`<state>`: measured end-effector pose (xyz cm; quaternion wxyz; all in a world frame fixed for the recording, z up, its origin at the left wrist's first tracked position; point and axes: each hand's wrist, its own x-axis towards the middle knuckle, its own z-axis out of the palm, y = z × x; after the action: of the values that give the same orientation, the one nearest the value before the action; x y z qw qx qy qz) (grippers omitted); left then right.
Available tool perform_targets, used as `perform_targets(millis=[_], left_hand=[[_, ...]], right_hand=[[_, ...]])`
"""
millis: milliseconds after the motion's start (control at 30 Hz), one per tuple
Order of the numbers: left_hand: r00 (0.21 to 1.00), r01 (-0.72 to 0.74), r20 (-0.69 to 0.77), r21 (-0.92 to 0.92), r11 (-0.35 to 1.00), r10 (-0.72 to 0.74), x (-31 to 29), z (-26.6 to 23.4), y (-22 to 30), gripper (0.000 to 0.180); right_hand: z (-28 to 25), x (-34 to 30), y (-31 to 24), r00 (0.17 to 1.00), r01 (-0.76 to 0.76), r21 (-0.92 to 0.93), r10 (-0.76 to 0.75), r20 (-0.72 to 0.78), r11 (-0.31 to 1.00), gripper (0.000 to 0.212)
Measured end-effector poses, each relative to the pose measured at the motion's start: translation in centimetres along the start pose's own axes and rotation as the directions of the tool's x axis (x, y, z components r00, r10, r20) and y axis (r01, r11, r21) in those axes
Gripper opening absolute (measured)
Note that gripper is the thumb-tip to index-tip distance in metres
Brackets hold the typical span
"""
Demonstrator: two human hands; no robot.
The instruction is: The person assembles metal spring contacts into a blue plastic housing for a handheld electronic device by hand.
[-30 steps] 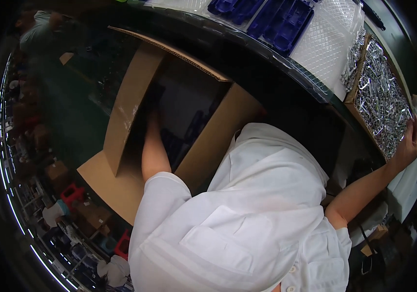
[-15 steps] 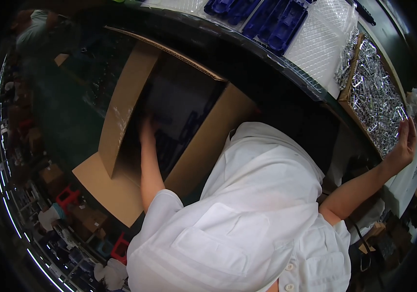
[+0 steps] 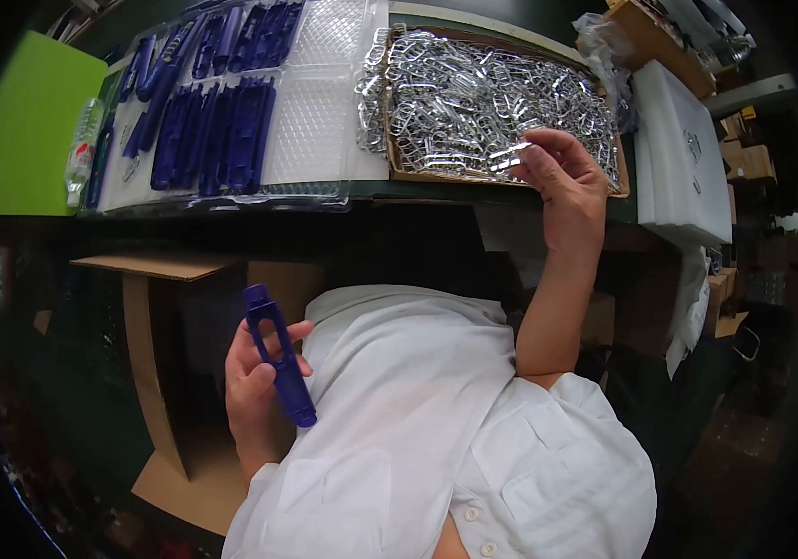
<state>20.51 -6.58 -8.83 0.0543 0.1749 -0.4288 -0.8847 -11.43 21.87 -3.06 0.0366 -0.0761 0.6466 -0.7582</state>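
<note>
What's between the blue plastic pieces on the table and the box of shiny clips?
In the head view: bare clear plastic tray, then loose metal clips beside the cardboard box.

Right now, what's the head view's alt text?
Left hand holds a blue part with a long opening; right hand pinches a metal clip over a cardboard box of similar clips, with more blue parts left of the box.
</note>
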Motion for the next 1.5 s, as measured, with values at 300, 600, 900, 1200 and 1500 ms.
perform_targets(millis=[300,600,900,1200,1500], left_hand=[[0.851,0.44,0.299,0.04,0.897,-0.431,13.1,14.6,-4.2,0.058],[0.766,0.499,0.373,0.166,0.85,-0.523,12.9,16.7,-5.8,0.064],[0.831,0.345,0.299,0.384,0.857,-0.468,11.9,16.7,-5.3,0.053],[0.856,0.264,0.314,0.416,0.87,-0.411,11.5,15.7,-5.4,0.049],[0.872,0.227,0.315,0.416,0.88,-0.374,11.5,15.3,-5.6,0.052]], right_hand=[[-4.5,-4.3,-2.2,0.993,0.093,0.018,-0.094,0.07,0.995,0.016],[-4.6,-7.8,-2.5,0.97,0.232,-0.479,-0.164,0.18,0.847,0.014],[-2.5,-7.9,-2.2,0.952,0.274,-0.606,-0.123,0.279,0.747,0.014],[-1.0,-8.5,-0.9,0.943,0.322,-0.673,-0.16,0.293,0.666,0.01],[-0.4,-8.5,0.1,0.904,0.422,-0.692,-0.211,0.373,0.585,0.011]])
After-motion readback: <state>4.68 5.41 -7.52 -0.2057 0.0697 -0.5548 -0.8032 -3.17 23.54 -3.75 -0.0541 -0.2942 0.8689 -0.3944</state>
